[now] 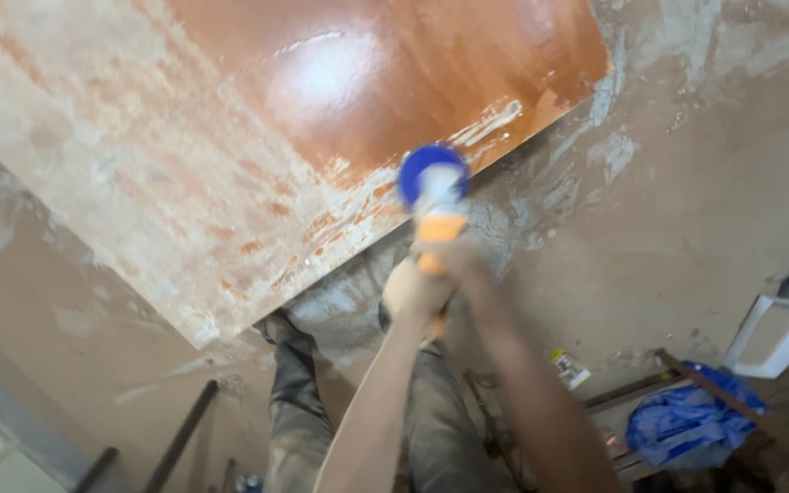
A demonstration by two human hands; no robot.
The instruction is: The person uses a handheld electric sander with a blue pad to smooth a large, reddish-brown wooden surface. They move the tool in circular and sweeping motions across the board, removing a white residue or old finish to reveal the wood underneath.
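Note:
A large flat board lies tilted on the dusty floor; its upper right part is glossy brown, its lower left part is scraped pale. A power sander with a blue round head and orange body rests at the board's near edge. Both hands grip its handle, blurred by motion: my left hand is lower on the grip, my right hand just above it. My legs in dirty trousers stand below the board's edge.
The concrete floor is smeared with pale dust. At the lower right lie a blue plastic bag, a white box-like frame, a rusty metal bar and a small packet. A dark rod lies at lower left.

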